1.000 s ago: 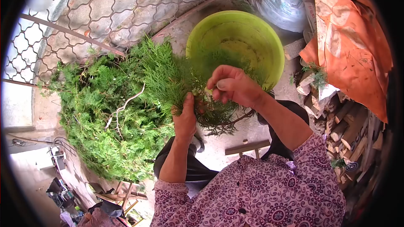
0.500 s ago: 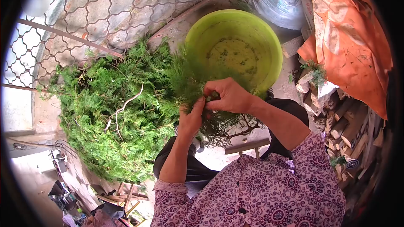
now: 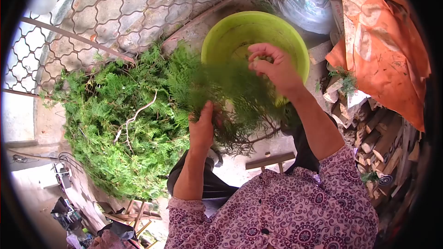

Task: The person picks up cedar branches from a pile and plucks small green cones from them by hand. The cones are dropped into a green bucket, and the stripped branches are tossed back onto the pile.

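My left hand (image 3: 201, 124) is closed around a leafy evergreen branch (image 3: 249, 94), thumb on top. Its flat green sprays spread up and to the right, partly blurred, in front of the tub's near side. Bare brown twigs show along its lower edge. My right hand (image 3: 277, 69) is raised above the lime-green tub (image 3: 301, 60), palm facing left, with the thumb and bent fingers apart. Whether a small bit lies in that palm I cannot make out. Small dark bits were visible on the tub's bottom, now mostly hidden by my right hand and the branch.
A large heap of cut evergreen branches (image 3: 106, 129) lies at left, with a bare pale stick (image 3: 134, 117) on top. Behind it stands a metal lattice (image 3: 124, 14). At right are stacked firewood (image 3: 383, 143), an orange sheet (image 3: 383, 50) and a white sack (image 3: 304, 4).
My right hand has left the spot beside my left hand and moved up and right over the tub, its fingers parting. My left hand has shifted slightly left, still gripping the branch.
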Tool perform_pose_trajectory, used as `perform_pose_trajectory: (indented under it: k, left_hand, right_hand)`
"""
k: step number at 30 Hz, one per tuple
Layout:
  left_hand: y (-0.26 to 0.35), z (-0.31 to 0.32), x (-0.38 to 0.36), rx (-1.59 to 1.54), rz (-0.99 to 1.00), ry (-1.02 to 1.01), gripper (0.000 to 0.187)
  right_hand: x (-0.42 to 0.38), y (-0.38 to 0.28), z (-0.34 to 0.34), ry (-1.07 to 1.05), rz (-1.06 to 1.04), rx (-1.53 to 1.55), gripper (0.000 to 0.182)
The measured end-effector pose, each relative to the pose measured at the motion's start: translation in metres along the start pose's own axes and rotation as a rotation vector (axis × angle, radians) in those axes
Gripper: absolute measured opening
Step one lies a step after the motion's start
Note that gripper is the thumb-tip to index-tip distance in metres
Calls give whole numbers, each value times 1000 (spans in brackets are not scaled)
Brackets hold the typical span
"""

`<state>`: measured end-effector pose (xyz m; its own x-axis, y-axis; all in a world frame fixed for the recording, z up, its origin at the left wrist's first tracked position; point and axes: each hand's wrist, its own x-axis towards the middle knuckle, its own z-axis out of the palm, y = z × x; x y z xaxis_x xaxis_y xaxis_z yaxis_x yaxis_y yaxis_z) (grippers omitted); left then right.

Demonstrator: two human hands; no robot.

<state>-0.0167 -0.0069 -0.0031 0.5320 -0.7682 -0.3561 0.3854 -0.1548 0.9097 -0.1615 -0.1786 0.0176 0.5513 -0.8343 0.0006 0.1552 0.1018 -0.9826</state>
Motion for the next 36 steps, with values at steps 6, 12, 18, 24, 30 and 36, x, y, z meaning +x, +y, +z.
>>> perform_pose_trajectory:
  k: [6, 12, 18, 24, 30, 36]
  left_hand:
    - [8, -7, 11, -176, -41, 203, 19]
    - [-4, -31, 25, -495, -174, 203, 17]
    - [8, -26, 16, -591, -261, 132, 23]
    - [-2, -40, 8, -526, -90, 194, 29]
    - [0, -41, -2, -765, 112, -23, 34]
    - [-30, -15, -57, -756, -127, -64, 30]
  right_hand:
    - [5, 12, -26, 140, -180, -563, 37]
    - [3, -3, -38, 33, 55, -387, 32]
    - [-5, -17, -37, -62, 177, -240, 30]
    - [-15, -13, -37, -112, 104, -250, 26]
    - [-40, -14, -43, -140, 186, -198, 28]
    - [-93, -14, -11, -653, -16, -522, 35]
